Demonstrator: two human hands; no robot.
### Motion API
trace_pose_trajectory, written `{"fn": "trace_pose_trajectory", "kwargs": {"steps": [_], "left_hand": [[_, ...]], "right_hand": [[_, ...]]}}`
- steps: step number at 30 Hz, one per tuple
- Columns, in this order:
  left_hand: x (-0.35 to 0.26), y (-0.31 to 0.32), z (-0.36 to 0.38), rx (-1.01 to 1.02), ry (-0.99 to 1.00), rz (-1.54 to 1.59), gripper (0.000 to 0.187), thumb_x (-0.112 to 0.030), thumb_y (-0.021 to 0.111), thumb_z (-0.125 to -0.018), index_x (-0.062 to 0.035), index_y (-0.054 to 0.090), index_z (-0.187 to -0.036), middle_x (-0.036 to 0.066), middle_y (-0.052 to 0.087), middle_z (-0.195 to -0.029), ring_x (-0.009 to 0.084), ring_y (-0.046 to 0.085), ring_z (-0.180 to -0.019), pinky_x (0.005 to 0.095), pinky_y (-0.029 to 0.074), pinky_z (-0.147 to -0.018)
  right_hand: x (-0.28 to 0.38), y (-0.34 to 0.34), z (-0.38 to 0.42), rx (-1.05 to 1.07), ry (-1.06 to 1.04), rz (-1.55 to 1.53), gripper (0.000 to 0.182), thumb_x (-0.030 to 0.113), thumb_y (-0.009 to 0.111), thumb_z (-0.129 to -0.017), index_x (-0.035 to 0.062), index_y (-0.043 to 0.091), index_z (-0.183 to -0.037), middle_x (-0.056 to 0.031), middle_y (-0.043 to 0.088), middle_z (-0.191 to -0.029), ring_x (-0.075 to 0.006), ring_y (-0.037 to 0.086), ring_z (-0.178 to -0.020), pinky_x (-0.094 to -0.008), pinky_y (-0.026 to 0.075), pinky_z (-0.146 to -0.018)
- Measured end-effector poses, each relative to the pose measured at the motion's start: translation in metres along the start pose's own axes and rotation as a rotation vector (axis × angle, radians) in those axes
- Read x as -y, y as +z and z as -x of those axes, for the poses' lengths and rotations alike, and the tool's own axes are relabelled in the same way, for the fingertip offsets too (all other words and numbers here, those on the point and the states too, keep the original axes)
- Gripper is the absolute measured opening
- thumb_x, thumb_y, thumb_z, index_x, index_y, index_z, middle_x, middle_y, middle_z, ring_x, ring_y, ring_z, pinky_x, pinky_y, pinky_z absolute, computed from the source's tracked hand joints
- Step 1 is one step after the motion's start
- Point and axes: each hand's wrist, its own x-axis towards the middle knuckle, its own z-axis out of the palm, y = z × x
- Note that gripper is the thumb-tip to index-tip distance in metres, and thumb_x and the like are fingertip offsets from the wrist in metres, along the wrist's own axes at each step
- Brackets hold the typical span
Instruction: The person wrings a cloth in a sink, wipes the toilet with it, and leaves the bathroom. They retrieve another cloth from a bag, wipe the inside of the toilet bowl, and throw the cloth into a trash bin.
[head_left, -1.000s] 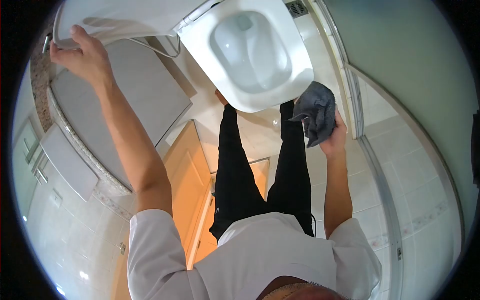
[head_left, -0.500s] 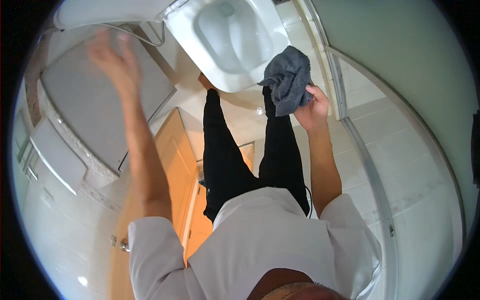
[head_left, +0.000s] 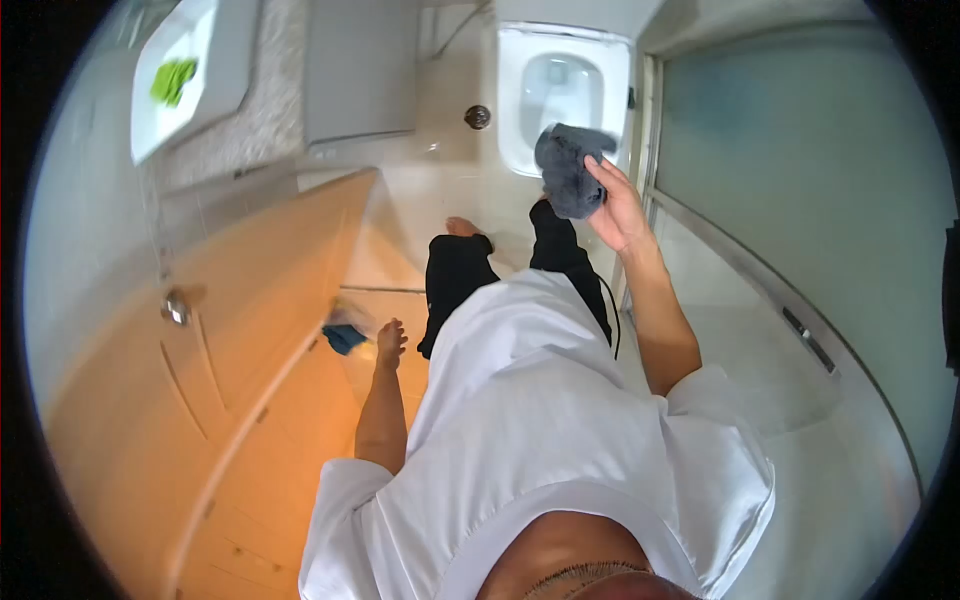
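A crumpled dark grey cloth (head_left: 570, 170) hangs from my right hand (head_left: 618, 212), whose thumb and fingers are closed on its right side. The cloth covers part of the front rim of the white toilet (head_left: 512, 120), which has its seat up and its bowl uncovered. Low beside my left thigh is my left hand (head_left: 391, 342), empty, with its fingers apart. A dark blue cloth (head_left: 343, 338) lies just left of that hand, near the base of the door.
An orange-brown door (head_left: 270, 240) stands at the left. A white basin (head_left: 205, 60) holds a green cloth (head_left: 173, 82) at the upper left, beside a grey cabinet (head_left: 360, 70). A round floor drain (head_left: 477, 117) lies left of the toilet. Frosted glass (head_left: 790, 140) runs along the right.
The view has turned and shifted back from the toilet, and the basin now shows. My left hand has dropped from up front to my side. My right hand still holds the grey cloth.
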Motion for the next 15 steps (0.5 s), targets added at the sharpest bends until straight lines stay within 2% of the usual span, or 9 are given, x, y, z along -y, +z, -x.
{"fn": "trace_pose_trajectory", "kwargs": {"steps": [1, 3, 6, 9, 11, 12, 13, 14, 15], "left_hand": [[0.018, -0.006, -0.002, 0.001, -0.011, 0.054, 0.040, -0.043, 0.053, -0.101, -0.0089, 0.066, -0.116, 0.006, 0.066, -0.102, 0.0204, 0.063, -0.083, 0.0370, 0.047, -0.071], [0.049, -0.011, -0.012, -0.001, 0.051, 0.142, 0.052, -0.053, 0.050, -0.101, -0.0118, 0.062, -0.129, 0.006, 0.066, -0.115, 0.0211, 0.065, -0.093, 0.0421, 0.048, -0.081], [0.044, -0.012, 0.002, 0.077, 0.180, 0.217, 0.052, -0.055, 0.053, -0.101, -0.0092, 0.064, -0.124, 0.006, 0.068, -0.118, 0.0194, 0.066, -0.098, 0.0358, 0.048, -0.080], [0.030, -0.025, 0.007, 0.066, 0.436, 0.287, 0.050, -0.049, 0.056, -0.102, -0.0040, 0.066, -0.121, 0.008, 0.070, -0.111, 0.0178, 0.066, -0.097, 0.0325, 0.050, -0.080], [0.021, -0.043, 0.001, -0.002, 0.592, 0.296, 0.046, -0.041, 0.057, -0.104, 0.0006, 0.066, -0.121, 0.010, 0.070, -0.109, 0.0193, 0.066, -0.096, 0.0330, 0.052, -0.087], [0.015, -0.054, 0.013, -0.027, 0.651, 0.272, 0.045, -0.039, 0.059, -0.103, 0.0004, 0.065, -0.124, 0.012, 0.071, -0.112, 0.0206, 0.067, -0.101, 0.0329, 0.053, -0.089], [0.021, -0.052, 0.017, -0.127, 0.797, 0.423, 0.046, -0.036, 0.063, -0.101, -0.0011, 0.063, -0.130, 0.013, 0.070, -0.118, 0.0236, 0.067, -0.108, 0.0342, 0.052, -0.094], [0.014, -0.072, 0.034, -0.005, 0.722, 0.549, 0.050, -0.034, 0.067, -0.098, -0.0024, 0.060, -0.136, 0.016, 0.065, -0.131, 0.0264, 0.064, -0.117, 0.0390, 0.051, -0.101], [0.006, -0.095, 0.063, -0.038, 0.742, 0.574, 0.051, -0.034, 0.069, -0.097, -0.0022, 0.060, -0.136, 0.017, 0.061, -0.136, 0.0267, 0.061, -0.122, 0.0417, 0.050, -0.102]], "right_hand": [[-0.007, 0.017, -0.003, 0.026, 0.027, 0.041, 0.037, 0.014, 0.053, -0.105, -0.0037, 0.055, -0.138, -0.0141, 0.066, -0.130, -0.0235, 0.067, -0.115, -0.0385, 0.054, -0.102], [-0.032, 0.052, -0.012, 0.139, 0.054, 0.122, 0.039, 0.016, 0.053, -0.105, -0.0031, 0.053, -0.139, -0.0141, 0.066, -0.130, -0.0244, 0.066, -0.117, -0.0404, 0.052, -0.104], [-0.075, 0.105, -0.023, 0.279, 0.205, 0.158, 0.043, 0.013, 0.055, -0.100, -0.0038, 0.052, -0.139, -0.0147, 0.063, -0.133, -0.0254, 0.064, -0.119, -0.0403, 0.052, -0.102], [-0.137, 0.166, -0.024, 0.451, 0.365, 0.323, 0.050, 0.005, 0.056, -0.092, -0.0033, 0.050, -0.141, -0.0138, 0.061, -0.135, -0.0240, 0.062, -0.120, -0.0389, 0.051, -0.102], [-0.194, 0.208, -0.026, 0.485, 0.215, 0.989, 0.057, -0.003, 0.059, -0.087, 0.0004, 0.050, -0.143, -0.0123, 0.063, -0.128, -0.0207, 0.062, -0.115, -0.0353, 0.049, -0.102], [-0.220, 0.227, -0.022, 0.575, 0.168, 1.221, 0.056, -0.005, 0.060, -0.088, 0.0037, 0.049, -0.142, -0.0110, 0.065, -0.119, -0.0170, 0.061, -0.107, -0.0308, 0.049, -0.097], [-0.247, 0.241, -0.012, 0.675, 0.243, 1.275, 0.056, -0.005, 0.060, -0.088, 0.0037, 0.049, -0.142, -0.0110, 0.065, -0.119, -0.0170, 0.061, -0.107, -0.0308, 0.049, -0.097], [-0.278, 0.256, -0.005, 0.713, 0.225, 1.457, 0.052, -0.004, 0.060, -0.091, 0.0039, 0.049, -0.141, -0.0108, 0.065, -0.116, -0.0160, 0.061, -0.104, -0.0291, 0.049, -0.094], [-0.308, 0.271, 0.001, 0.754, 0.186, 1.633, 0.048, -0.002, 0.060, -0.094, 0.0042, 0.048, -0.140, -0.0107, 0.066, -0.113, -0.0151, 0.061, -0.102, -0.0273, 0.049, -0.092]]}}
